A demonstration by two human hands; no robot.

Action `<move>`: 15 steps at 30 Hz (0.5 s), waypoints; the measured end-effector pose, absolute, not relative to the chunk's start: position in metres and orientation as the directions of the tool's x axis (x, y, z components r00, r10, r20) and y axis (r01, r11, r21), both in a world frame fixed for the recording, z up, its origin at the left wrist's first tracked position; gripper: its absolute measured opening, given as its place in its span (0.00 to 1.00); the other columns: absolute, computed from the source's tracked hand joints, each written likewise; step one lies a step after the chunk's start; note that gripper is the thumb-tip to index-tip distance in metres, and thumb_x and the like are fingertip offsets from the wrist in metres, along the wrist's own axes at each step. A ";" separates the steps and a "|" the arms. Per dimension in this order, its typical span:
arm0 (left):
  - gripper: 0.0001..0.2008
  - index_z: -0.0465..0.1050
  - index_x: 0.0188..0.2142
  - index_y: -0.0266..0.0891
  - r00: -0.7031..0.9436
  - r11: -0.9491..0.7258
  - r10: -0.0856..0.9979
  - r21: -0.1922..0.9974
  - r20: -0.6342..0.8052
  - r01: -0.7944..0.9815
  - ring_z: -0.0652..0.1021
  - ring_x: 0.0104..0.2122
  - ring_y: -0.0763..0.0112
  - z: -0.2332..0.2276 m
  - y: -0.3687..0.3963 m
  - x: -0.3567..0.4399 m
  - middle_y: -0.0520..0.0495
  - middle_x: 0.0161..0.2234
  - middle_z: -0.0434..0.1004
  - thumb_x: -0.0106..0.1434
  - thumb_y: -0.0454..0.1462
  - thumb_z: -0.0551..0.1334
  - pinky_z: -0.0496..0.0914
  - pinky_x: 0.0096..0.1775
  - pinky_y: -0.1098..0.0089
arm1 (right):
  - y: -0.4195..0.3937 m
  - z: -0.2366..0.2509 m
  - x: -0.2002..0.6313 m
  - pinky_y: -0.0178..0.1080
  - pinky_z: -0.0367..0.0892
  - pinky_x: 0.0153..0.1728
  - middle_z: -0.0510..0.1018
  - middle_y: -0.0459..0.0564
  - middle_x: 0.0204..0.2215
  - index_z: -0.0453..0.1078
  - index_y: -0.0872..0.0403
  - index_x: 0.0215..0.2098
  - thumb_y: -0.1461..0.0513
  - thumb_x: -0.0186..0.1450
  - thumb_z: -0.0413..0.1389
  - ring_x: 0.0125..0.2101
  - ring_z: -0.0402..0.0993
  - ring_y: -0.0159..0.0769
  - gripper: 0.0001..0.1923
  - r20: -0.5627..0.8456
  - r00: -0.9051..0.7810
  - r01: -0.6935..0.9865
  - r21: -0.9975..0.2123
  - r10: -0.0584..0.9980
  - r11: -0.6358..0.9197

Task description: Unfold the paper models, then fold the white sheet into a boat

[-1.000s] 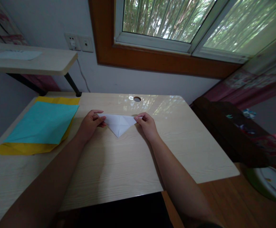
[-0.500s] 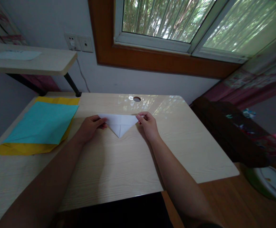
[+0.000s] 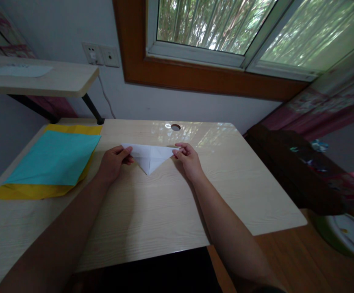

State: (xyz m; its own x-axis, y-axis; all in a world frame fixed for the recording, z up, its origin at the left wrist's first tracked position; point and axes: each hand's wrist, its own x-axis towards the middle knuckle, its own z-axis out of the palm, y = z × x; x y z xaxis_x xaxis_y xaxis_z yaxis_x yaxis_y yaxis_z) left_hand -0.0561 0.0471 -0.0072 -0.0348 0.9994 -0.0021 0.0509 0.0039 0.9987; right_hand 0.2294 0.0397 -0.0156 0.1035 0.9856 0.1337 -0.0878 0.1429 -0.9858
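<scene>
A white sheet of paper [image 3: 150,156], folded into a triangle, is held between my two hands over the desk. Its long edge faces the wall and its point is toward me, with a crease running down the middle. My left hand [image 3: 113,160] pinches the left corner, thumb on top. At the opposite corner my right hand [image 3: 189,159] has its thumb and fingers closed on the paper. Whether the paper rests on the desk or hangs just above it, I cannot tell.
On the left of the pale wooden desk [image 3: 164,219] lie turquoise paper [image 3: 56,158] and yellow paper [image 3: 33,192] beneath it. A raised shelf [image 3: 67,83] on black posts stands at the back left. Near the back edge is a round cable hole [image 3: 175,127].
The folded paper has shifted slightly left, its left end a little farther from me. My left hand moved left with it, and my right thumb slid a bit left along its corner.
</scene>
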 end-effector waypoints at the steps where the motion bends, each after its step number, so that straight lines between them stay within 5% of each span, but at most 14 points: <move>1: 0.14 0.75 0.26 0.39 -0.033 0.005 0.999 0.999 -0.004 0.042 0.76 0.22 0.72 -0.007 0.047 -0.056 0.49 0.22 0.77 0.61 0.45 0.68 0.71 0.26 0.72 | 0.040 -0.016 0.229 0.38 0.68 0.35 0.73 0.40 0.24 0.73 0.49 0.44 0.54 0.57 0.68 0.28 0.71 0.33 0.19 0.137 0.105 -0.091 -0.985 0.985 0.147; 15: 0.14 0.74 0.26 0.37 -0.033 0.036 0.999 0.997 -0.038 -0.072 0.76 0.22 0.71 -0.004 0.045 -0.052 0.47 0.23 0.78 0.61 0.45 0.65 0.71 0.26 0.71 | 0.039 -0.016 0.230 0.38 0.68 0.36 0.76 0.40 0.25 0.70 0.48 0.47 0.56 0.61 0.64 0.28 0.72 0.32 0.16 0.195 0.103 -0.152 -0.966 0.975 0.210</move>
